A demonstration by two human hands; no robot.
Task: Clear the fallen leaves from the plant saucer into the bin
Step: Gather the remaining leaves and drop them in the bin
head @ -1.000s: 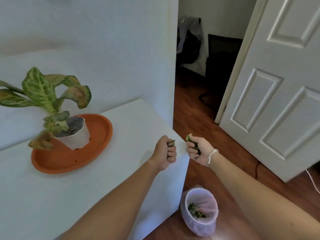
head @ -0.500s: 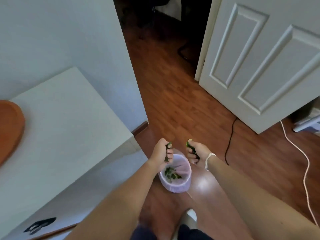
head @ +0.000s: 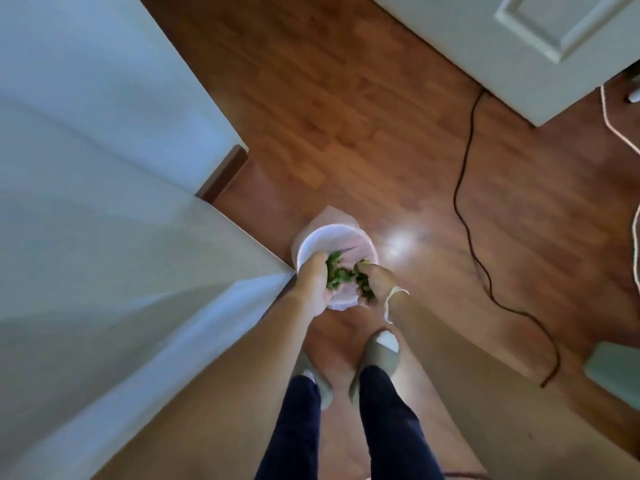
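Note:
The small bin (head: 333, 231), lined with a pale pink bag, stands on the wooden floor beside the corner of the white table (head: 104, 271). Both my hands are directly over its opening. My left hand (head: 311, 285) holds a clump of green leaves (head: 333, 276) against its palm. My right hand (head: 377, 283), with a white string around the wrist, holds more leaves on its inner side. The fingers of both hands look curled around the leaves. The plant and its saucer are out of view.
My two feet in grey slippers (head: 381, 348) stand just behind the bin. A black cable (head: 464, 174) snakes across the floor to the right, and a white cable (head: 620, 133) lies beyond it. A white door (head: 519, 46) stands at the top right.
My view tipped down from the table and plant to the floor. Both hands carried the leaves off the table edge and lowered them over the bin's opening.

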